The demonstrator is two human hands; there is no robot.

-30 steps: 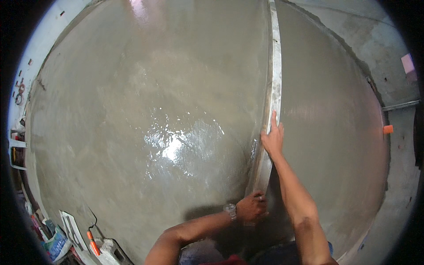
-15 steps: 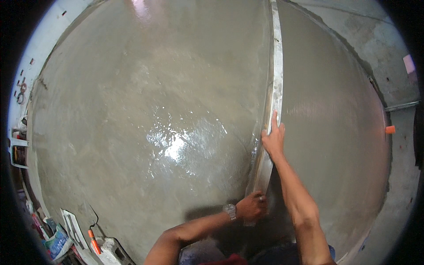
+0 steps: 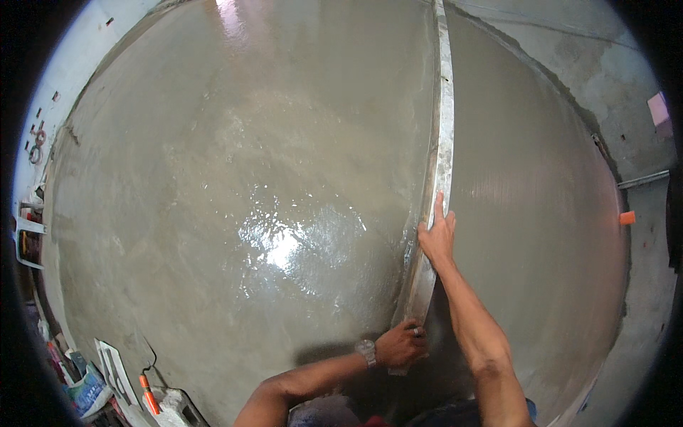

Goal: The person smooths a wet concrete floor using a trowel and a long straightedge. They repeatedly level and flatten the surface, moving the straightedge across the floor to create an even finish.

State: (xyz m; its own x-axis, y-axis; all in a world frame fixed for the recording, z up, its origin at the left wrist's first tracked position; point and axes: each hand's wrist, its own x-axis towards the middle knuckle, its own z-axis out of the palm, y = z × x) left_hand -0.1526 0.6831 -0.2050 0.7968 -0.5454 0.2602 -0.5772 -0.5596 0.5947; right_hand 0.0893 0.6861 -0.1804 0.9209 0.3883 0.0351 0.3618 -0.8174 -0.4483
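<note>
A long metal straightedge (image 3: 441, 142) lies across a wide bed of wet grey cement (image 3: 235, 213), running from near me up to the far edge. My left hand (image 3: 400, 344), with a watch on its wrist, grips the near end of the straightedge. Farther up, my right hand (image 3: 437, 235) holds the bar, fingers laid along it. Left of the bar the cement is glossy and wet; right of it the surface (image 3: 541, 213) looks duller and finely ridged.
A trowel with an orange handle (image 3: 146, 388) and a flat float (image 3: 114, 370) lie at the lower left beside bags and clutter (image 3: 85, 391). A small orange marker (image 3: 627, 218) sits at the right edge of the cement. Bare concrete borders the right side.
Both hands keep their hold on the straightedge. The bar and hands have shifted very slightly; otherwise nothing visibly differs.
</note>
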